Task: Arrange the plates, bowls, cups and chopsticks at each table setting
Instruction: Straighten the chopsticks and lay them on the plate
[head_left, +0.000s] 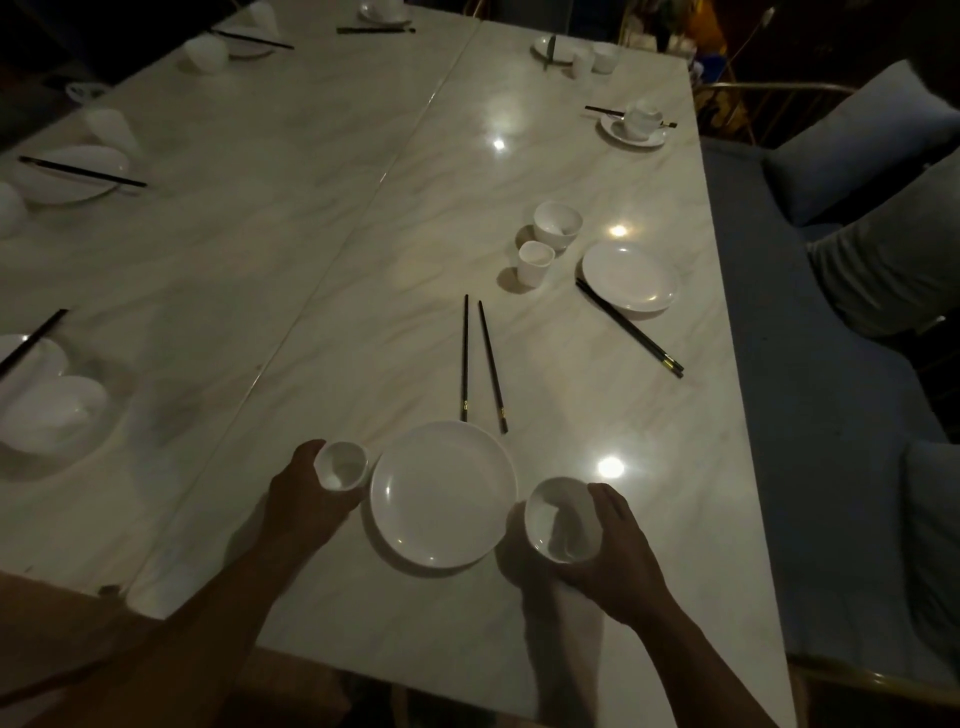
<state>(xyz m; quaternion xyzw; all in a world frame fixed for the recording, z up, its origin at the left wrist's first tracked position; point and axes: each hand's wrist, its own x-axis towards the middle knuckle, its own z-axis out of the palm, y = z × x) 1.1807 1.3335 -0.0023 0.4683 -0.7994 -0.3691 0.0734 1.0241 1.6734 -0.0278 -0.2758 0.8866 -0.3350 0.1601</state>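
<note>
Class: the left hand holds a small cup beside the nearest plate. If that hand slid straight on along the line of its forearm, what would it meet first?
Probably the plate: the left hand with its cup points up and rightward, and the plate's rim sits almost against the cup. Depth is hard to judge.

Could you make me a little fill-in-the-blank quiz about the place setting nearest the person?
1. The left hand grips a small white ____.
2. The right hand holds a white ____.
3. Between both hands lies an empty round ____.
4. The chopsticks just beyond it number ____.

Missing words: cup; bowl; plate; two.
</note>
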